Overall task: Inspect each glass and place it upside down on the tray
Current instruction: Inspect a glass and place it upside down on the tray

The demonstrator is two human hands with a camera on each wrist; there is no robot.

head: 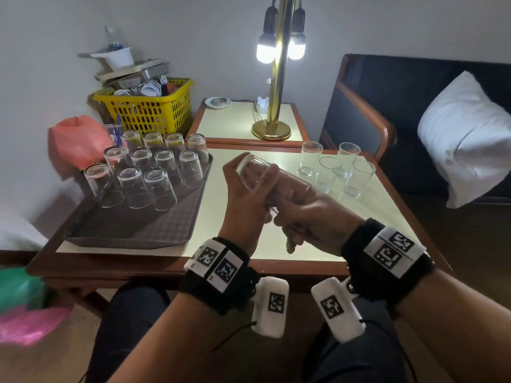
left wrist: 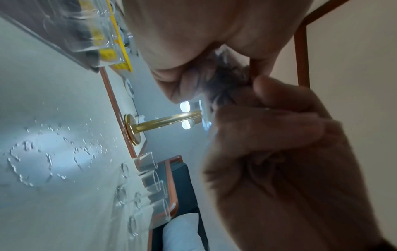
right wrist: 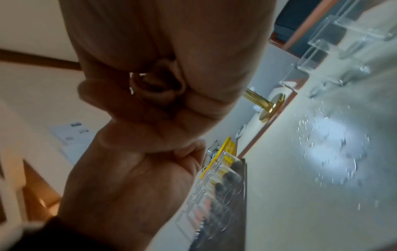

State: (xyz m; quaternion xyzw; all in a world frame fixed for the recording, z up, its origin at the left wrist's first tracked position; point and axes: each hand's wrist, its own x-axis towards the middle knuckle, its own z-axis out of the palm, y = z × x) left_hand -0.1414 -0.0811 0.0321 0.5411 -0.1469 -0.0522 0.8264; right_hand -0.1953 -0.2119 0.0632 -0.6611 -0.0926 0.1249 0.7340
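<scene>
A clear glass (head: 258,172) is held tilted above the surface (head: 237,225), between both hands, its base pointing up and away and its mouth toward the right hand. The left hand (head: 249,194) is wrapped round the glass near its base, fingers curled on the far side and thumb on the near side. The right hand (head: 309,217) is seen at the mouth end; its fingers appear to reach inside the glass, showing through the wall. In the two wrist views only the curled hands are recorded, pressed close together, and the glass is mostly hidden between them.

To the left of the left hand a brown tray (head: 132,230) is noted on the surface, carrying inverted glasses (head: 160,189) in rows on its far half. The near half of the tray is bare.

Beyond the right hand, four upright glasses (head: 338,168) are observed in a tight group on the surface, apart from the hands. Water droplets (left wrist: 49,156) are recorded on the surface under the hands.

Farther off, a brass lamp (head: 279,78) with lit bulbs is seen beyond the hands, and a yellow basket (head: 149,109) beyond the tray.
</scene>
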